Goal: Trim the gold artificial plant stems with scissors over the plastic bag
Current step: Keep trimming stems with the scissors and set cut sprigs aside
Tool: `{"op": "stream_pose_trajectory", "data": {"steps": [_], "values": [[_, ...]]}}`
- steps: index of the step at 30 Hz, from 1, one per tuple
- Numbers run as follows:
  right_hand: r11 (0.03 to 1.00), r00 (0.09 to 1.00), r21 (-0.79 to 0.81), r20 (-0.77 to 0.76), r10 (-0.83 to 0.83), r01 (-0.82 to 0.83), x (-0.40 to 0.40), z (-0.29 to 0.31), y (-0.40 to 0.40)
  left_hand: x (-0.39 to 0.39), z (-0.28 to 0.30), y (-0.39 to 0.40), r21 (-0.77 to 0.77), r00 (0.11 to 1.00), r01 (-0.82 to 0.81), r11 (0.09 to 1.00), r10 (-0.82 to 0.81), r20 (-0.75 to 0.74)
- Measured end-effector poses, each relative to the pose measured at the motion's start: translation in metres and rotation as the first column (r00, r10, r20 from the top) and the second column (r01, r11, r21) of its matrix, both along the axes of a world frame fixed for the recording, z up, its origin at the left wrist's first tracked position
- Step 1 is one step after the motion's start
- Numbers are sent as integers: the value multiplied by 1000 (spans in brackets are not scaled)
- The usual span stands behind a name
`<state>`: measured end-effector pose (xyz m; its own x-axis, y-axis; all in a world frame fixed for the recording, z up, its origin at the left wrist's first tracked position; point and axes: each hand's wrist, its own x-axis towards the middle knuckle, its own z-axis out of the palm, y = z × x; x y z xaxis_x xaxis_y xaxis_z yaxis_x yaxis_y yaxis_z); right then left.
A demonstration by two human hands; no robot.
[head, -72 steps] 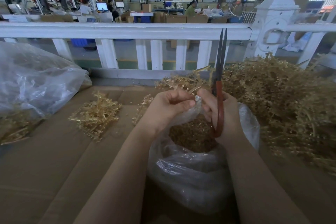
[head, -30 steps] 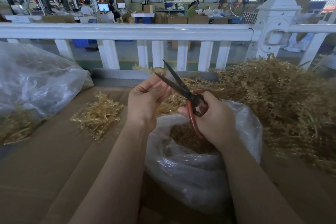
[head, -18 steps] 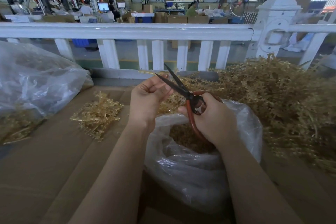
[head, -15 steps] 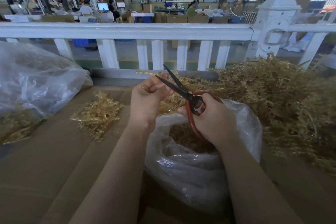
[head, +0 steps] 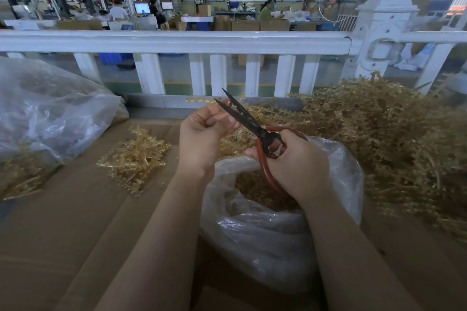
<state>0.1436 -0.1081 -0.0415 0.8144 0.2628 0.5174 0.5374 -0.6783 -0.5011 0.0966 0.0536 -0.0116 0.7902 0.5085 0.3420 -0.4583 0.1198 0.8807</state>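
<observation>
My left hand (head: 204, 136) pinches a thin gold plant stem (head: 199, 100) whose toothed tip sticks out to the upper left. My right hand (head: 295, 161) grips the red handles of the scissors (head: 242, 115). The dark blades are slightly parted and point up-left, their tips crossing the stem just above my left fingers. Both hands hover over the open clear plastic bag (head: 265, 232), which holds gold trimmings.
A big heap of gold stems (head: 384, 144) fills the right side of the cardboard-covered table (head: 63, 222). A small pile of cut stems (head: 136, 156) lies left of my hands. Another clear bag (head: 43, 111) sits far left. A white railing (head: 177, 41) runs behind.
The scissors swung from pointing straight up to pointing up-left at the stem. Over the last second the blades have narrowed a little and my left hand curled tighter round the stem.
</observation>
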Motion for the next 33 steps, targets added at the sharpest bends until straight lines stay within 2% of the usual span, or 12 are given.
{"op": "stream_pose_trajectory", "data": {"steps": [15, 23, 33], "values": [[999, 998, 29, -51, 41, -40, 1, 0, 2, -4, 2, 2, 62, 999, 7, 998, -5, -33], [1000, 998, -21, 66, -5, 6, -1, 2, -1, -4, -1, 6, 182, 996, -13, 983, 28, -81], [1000, 1000, -21, 22, 16, -16, 1, 0, 0, -5, 0, 8, 209, 994, -29, 977, 50, -95]]}}
